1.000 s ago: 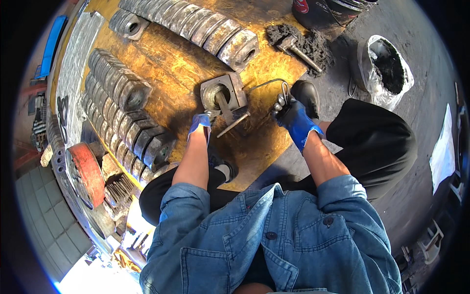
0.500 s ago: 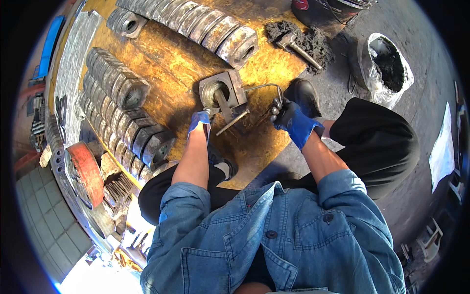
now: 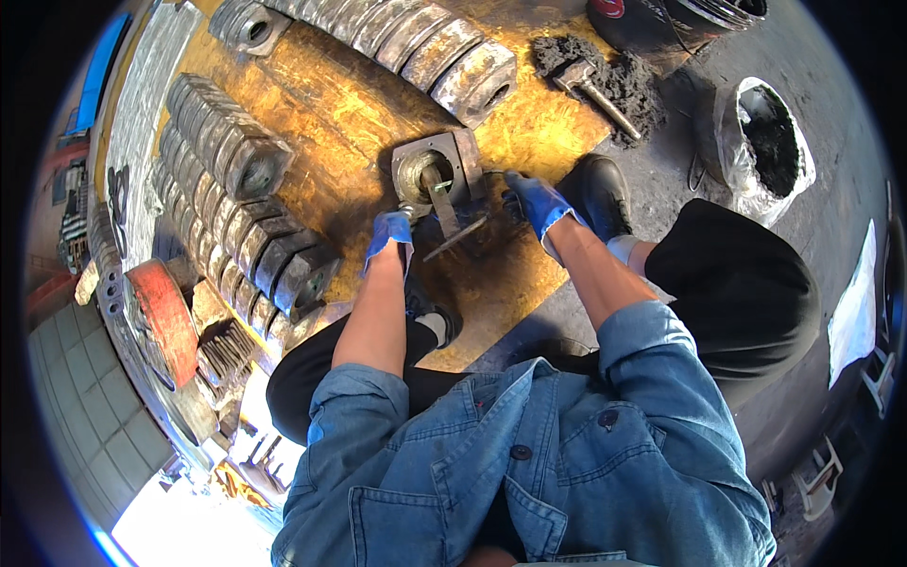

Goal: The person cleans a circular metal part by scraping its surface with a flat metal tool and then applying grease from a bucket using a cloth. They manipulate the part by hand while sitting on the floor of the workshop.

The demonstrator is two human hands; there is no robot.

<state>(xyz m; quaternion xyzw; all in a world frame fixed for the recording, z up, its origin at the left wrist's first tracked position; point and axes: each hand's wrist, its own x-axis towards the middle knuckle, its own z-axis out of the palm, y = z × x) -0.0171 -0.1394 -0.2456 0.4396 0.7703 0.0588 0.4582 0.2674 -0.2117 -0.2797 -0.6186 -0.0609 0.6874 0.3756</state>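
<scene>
A square metal block with a round bore stands on the yellow, stained plate. In its bore leans a T-shaped metal tool, its crossbar toward me. My left hand, in a blue glove with grey fingertips, is closed at the block's near left corner. On the other side my right hand, gloved the same way, is closed on a thin metal rod. The rod's far end reaches the block's right side; most of it is hidden by the hand now.
Rows of similar blocks stand at left, with another row beyond. A hammer lies on dark granular material. At right are a white-lined bag and a black bucket. My shoe is beside my right hand.
My right hand has moved left toward the block with the rod, whose curved length showed before. My left hand stays at the block's corner. The view has shifted slightly.
</scene>
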